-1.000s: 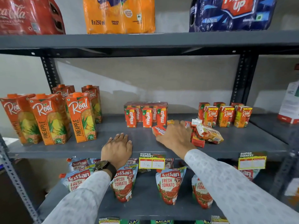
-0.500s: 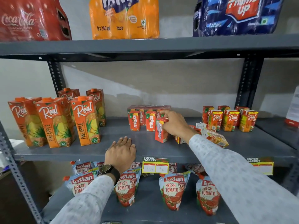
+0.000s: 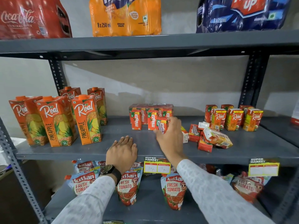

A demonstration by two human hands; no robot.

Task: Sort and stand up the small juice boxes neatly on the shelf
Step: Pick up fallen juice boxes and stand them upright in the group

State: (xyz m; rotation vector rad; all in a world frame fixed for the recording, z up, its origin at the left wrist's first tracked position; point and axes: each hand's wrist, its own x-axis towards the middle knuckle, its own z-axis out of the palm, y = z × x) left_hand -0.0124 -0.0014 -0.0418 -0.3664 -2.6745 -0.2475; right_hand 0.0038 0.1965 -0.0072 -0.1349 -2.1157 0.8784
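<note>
right hand (image 3: 169,135) grasping a Maaza box (image 3: 161,125), upright, mid-shelf beside standing Maaza row (image 3: 145,120) | left hand (image 3: 122,152) released, flat on shelf (image 3: 80,151) edge | fallen boxes (image 3: 210,138) piled right | risk: knuckles bump row, topple neighbours

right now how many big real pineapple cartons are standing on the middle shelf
5, all upright at the left end. Three in the front row: left, middle, right. Two behind: back left and back right. More could be hidden behind them.
</note>
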